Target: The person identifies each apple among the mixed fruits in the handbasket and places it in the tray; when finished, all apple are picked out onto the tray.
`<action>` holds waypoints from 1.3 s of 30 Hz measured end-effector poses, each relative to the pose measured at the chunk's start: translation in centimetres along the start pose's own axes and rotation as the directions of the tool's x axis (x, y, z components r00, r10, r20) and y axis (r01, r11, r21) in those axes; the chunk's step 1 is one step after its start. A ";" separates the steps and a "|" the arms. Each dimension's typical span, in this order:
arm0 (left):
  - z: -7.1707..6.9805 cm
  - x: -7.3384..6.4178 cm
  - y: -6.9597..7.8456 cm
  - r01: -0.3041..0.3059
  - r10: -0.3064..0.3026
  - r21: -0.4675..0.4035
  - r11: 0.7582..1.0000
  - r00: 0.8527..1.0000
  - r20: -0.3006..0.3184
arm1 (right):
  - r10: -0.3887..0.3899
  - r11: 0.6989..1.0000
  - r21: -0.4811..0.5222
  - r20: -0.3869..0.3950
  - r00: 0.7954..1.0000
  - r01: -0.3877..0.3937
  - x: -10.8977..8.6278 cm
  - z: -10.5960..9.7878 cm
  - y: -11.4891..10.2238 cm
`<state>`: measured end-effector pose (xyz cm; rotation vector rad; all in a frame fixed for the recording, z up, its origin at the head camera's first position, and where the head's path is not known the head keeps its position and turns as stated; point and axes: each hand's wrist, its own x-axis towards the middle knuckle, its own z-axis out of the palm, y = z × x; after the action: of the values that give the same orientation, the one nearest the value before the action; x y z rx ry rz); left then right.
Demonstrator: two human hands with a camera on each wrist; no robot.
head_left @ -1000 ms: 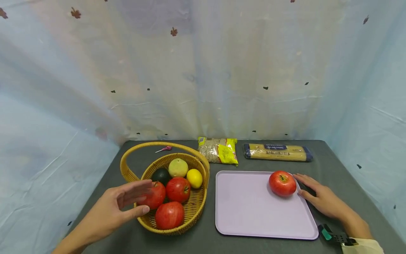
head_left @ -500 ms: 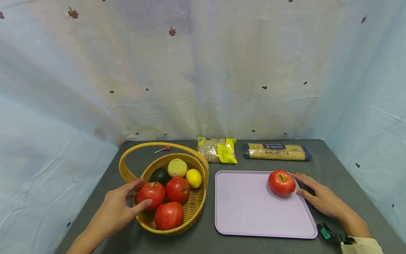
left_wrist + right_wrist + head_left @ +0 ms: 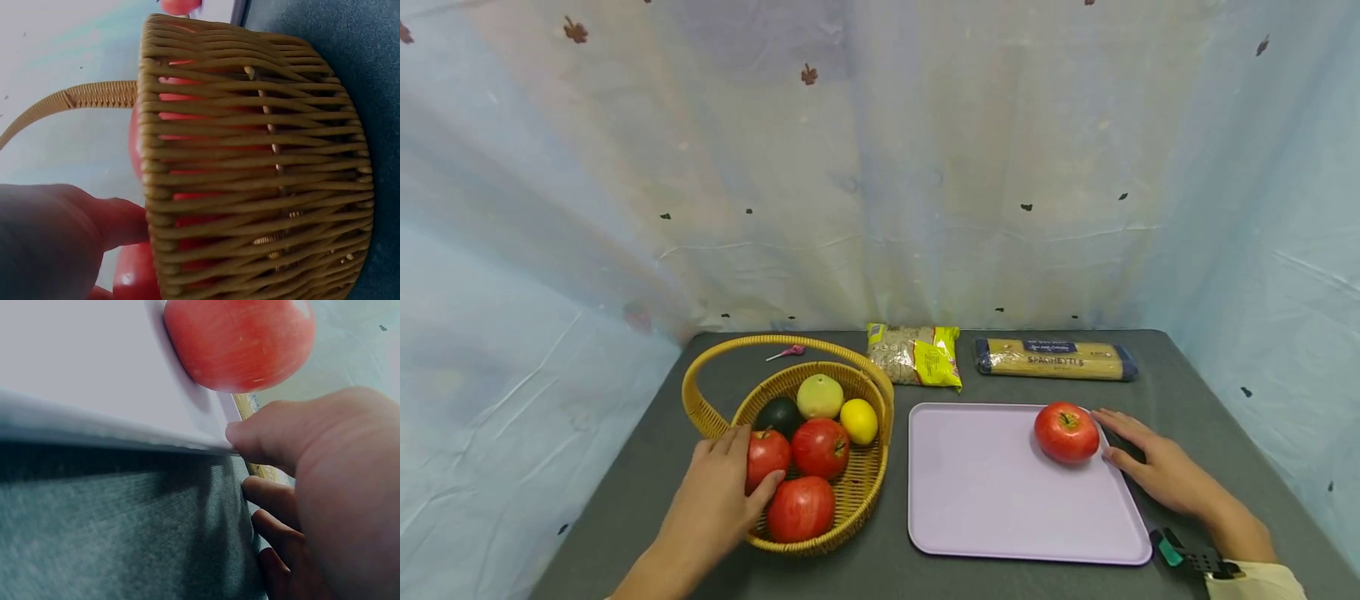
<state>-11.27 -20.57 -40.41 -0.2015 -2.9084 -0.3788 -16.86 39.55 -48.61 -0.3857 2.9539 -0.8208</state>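
My left hand [image 3: 711,492] reaches over the left rim of a yellow wicker basket [image 3: 861,512] and grips the leftmost red apple [image 3: 767,458], fingers behind it and thumb in front. That apple's left side is covered by the hand. Beside it in the basket are two more red apples, one in the middle [image 3: 821,448] and one in front [image 3: 801,510]. On the right, my right hand [image 3: 1172,475] rests at the side edge of a pale purple tray [image 3: 1000,500], its thumb [image 3: 250,434] touching the rim in the right wrist view. A red apple [image 3: 1067,432] sits near that tray's far right corner.
Also in the basket are a yellow lemon [image 3: 859,421], a pale green fruit [image 3: 820,396] and a dark fruit [image 3: 778,415]. The arched handle [image 3: 790,340] stands up. Behind lie a pink-ended tool [image 3: 790,352], a yellow bag [image 3: 914,357] and a spaghetti pack [image 3: 1056,360].
My left hand has moved right from beside the basket, lowered onto the leftmost apple and closed round it, and the apple has shifted slightly right. The right hand stays at the tray edge.
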 end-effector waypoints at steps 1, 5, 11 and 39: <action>0.1 0.0 0.1 0.010 -0.010 0.015 1.000 1.000 0.009 | 0.000 1.000 0.001 0.000 1.000 0.000 0.0 0.0 0.0; 0.2 0.1 0.6 0.038 -0.039 0.063 0.997 0.999 0.016 | 0.003 1.000 0.000 0.004 1.000 -0.003 0.0 0.0 0.0; 0.3 -0.1 0.7 0.043 -0.036 0.113 0.993 0.997 -0.063 | 0.010 1.000 0.000 0.003 1.000 -0.010 0.0 0.0 -0.1; -1.0 0.0 0.2 -0.005 0.011 -0.078 0.997 0.997 0.079 | 0.014 1.000 0.004 -0.008 1.000 -0.014 -0.1 0.1 -0.1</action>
<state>-11.04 -20.67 -39.40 -0.2449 -2.9719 -0.4947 -16.77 39.42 -48.67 -0.3622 2.9587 -0.8281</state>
